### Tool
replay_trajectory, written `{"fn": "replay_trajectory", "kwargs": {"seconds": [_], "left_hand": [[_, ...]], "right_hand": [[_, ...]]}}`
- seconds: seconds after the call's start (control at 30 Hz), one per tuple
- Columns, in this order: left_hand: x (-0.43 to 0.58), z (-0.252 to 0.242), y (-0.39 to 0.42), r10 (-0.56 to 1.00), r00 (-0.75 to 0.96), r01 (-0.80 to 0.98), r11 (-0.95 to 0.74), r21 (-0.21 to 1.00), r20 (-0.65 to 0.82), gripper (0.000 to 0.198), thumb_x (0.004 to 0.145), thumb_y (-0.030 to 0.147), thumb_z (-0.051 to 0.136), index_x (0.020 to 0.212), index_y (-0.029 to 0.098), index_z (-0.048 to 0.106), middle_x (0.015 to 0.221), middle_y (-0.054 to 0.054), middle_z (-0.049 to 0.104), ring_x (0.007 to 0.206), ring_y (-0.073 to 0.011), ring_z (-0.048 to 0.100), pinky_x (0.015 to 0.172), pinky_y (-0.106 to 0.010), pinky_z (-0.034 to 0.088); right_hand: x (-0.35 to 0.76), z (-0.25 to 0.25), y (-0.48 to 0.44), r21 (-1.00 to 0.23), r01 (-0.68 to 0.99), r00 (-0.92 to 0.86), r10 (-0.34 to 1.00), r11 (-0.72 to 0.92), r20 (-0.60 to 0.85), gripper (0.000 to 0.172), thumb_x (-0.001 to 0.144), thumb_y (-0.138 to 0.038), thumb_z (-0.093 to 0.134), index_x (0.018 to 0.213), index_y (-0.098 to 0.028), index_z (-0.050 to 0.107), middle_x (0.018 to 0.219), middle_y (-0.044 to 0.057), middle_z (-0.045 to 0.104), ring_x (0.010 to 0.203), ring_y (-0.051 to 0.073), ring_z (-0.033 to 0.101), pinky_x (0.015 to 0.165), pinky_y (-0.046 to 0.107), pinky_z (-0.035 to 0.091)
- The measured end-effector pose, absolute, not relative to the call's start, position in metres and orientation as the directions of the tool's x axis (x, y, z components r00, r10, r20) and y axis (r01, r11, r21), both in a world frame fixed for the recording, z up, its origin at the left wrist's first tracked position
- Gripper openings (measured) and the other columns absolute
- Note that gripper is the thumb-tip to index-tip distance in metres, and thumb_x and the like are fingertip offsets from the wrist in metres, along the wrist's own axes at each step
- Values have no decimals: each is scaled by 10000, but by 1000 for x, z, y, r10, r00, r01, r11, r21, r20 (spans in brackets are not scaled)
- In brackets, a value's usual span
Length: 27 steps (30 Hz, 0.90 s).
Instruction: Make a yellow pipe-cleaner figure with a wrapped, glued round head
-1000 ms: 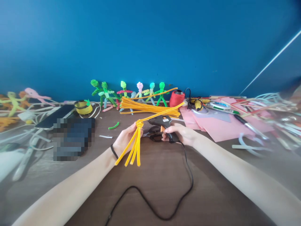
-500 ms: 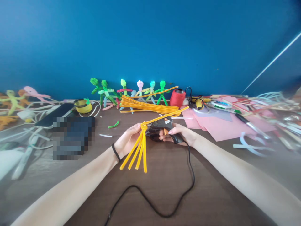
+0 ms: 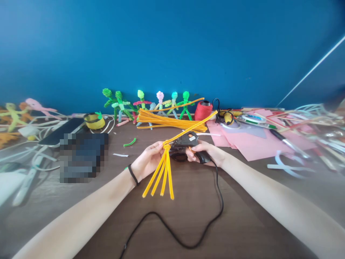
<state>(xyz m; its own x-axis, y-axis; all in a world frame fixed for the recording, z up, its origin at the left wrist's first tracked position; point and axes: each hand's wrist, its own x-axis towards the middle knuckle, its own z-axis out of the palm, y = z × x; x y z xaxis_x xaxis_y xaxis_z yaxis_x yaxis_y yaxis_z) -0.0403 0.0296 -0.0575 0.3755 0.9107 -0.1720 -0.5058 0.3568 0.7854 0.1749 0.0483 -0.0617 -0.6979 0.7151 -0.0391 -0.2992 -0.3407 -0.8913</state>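
Observation:
Pinched between the fingers of my left hand [image 3: 151, 155] is a yellow pipe-cleaner piece [image 3: 163, 174]; several strands hang down from its knot and one long strand slants up to the right. My right hand [image 3: 206, 152] is wrapped round the handle of a black glue gun [image 3: 186, 141] with an orange trigger. The gun's nozzle end is close to the knot, beside my left fingertips; whether they touch cannot be made out. A black cord [image 3: 221, 201] runs from the gun's handle down over the brown table [image 3: 161, 223].
Behind my hands lies a bundle of orange-yellow pipe cleaners [image 3: 169, 120], with green pipe-cleaner figures [image 3: 119, 102] by the wall. A red spool [image 3: 203, 110] and pink sheets [image 3: 250, 144] are at the right. A dark blurred-out object [image 3: 87, 156] lies at the left.
The hanging strands of the yellow piece have swung slightly right, and its long strand now points more steeply upward. Both hands keep their grips.

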Motion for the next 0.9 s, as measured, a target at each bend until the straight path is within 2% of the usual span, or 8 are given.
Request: {"fn": "replay_trajectory", "kwargs": {"seconds": [0.27,0.9], "left_hand": [[-40,-59,31,910,389,-534,347,771,-140,56,708,104,606,682,117,558,643,-5,572,587,-83,539,572,-187,419],[-39,-58,31,913,390,-533,332,778,-122,79,699,117,619,663,121,549,632,-2,561,577,-83,528,553,-185,419]], "right_hand": [[173,-61,46,-901,-299,-697,717,-314,-19,159,755,-152,504,614,-151,430,555,-21,465,488,74,385,582,255,352],[175,-65,49,-882,-338,-715,699,-328,13,139,786,-103,467,659,-143,427,553,-29,446,481,68,382,565,246,338]]}}
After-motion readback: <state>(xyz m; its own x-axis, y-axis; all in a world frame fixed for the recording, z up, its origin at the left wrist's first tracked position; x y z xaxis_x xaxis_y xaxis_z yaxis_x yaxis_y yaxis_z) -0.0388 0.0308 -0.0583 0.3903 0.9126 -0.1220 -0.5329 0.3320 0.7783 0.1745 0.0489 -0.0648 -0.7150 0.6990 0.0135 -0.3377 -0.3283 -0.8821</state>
